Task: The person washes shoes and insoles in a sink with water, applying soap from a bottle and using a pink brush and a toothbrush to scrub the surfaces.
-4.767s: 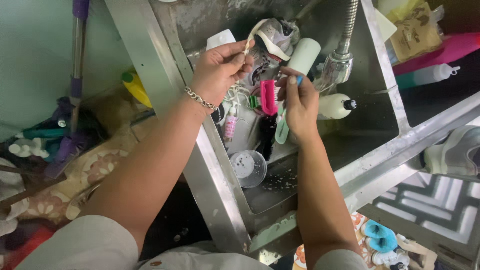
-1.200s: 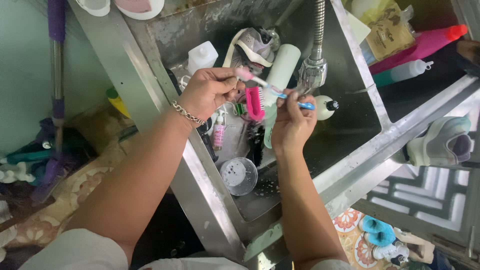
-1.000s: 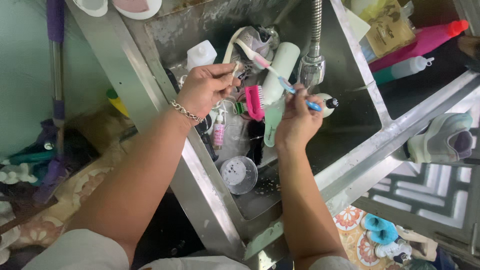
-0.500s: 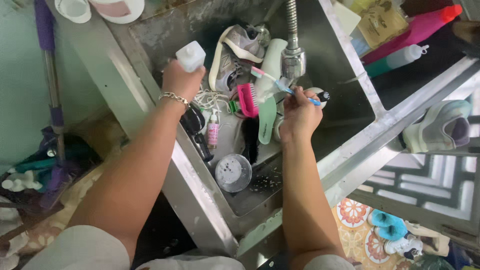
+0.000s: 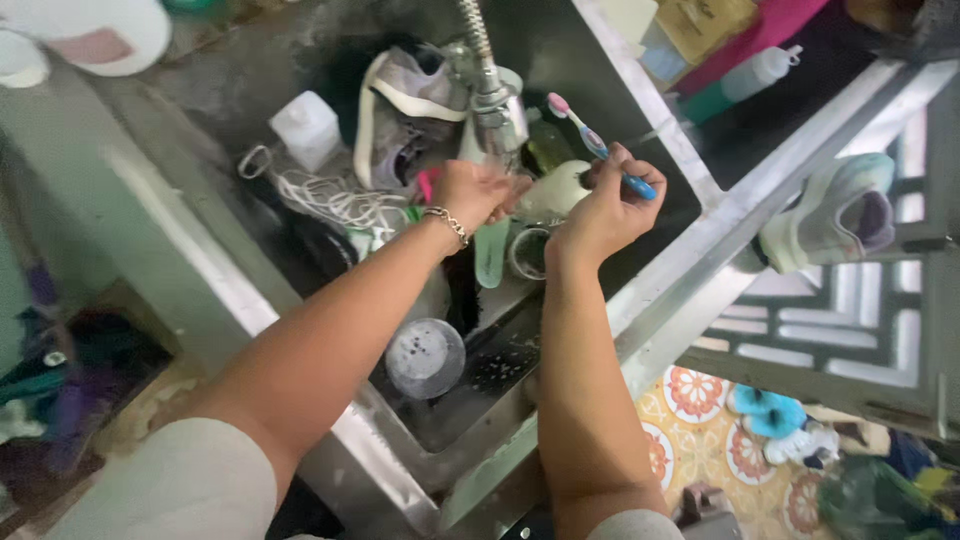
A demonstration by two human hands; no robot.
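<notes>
Head view, looking down into a steel sink point(image 5: 640, 300).

Right hand point(image 5: 600, 205): grip closed around the blue handle of a toothbrush point(image 5: 600, 145); pink-and-white head sticking up to the far left, handle end poking out to the right of the fist. Held over the sink, just right of the faucet point(image 5: 492, 95).

Left hand point(image 5: 475, 190): bracelet point(image 5: 447, 222) on the wrist, fingers curled at the base of the faucet, touching a pale rounded bottle point(image 5: 555, 190) lying between the two hands. Cannot tell whether closed on it or merely resting against it.

In the sink, far of the left hand: grey-and-white shoe point(image 5: 405, 105), on its side against the faucet. Left of that: tangle of white laces point(image 5: 330, 200), white square bottle point(image 5: 308, 128). Green insole point(image 5: 492, 250) just near of the left hand. Round metal cup point(image 5: 528, 252) beside the insole, under the right wrist. Round grey lid point(image 5: 425, 357) on the sink bottom, near side, between the forearms.

Right, outside the sink: pale shoe point(image 5: 835, 210) perched on a white grille. Patterned tile floor point(image 5: 700, 420) below, small blue sandals point(image 5: 765, 412) on it.
</notes>
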